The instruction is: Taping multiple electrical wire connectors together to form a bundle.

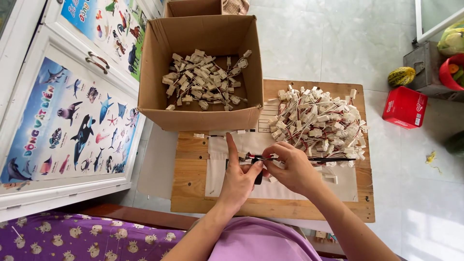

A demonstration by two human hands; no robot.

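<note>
Black cable tie [309, 158] pinched by both left hand [240, 180] and right hand [293, 170] fingertips; best kept taut over wooden board [193, 166].

Cardboard box [200, 113] sits left of connector pile [316, 121] on board [193, 169].

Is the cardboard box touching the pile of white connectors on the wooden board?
Apart. The head view shows bare board between the cardboard box and the pile of white connectors on the wooden board.
</note>
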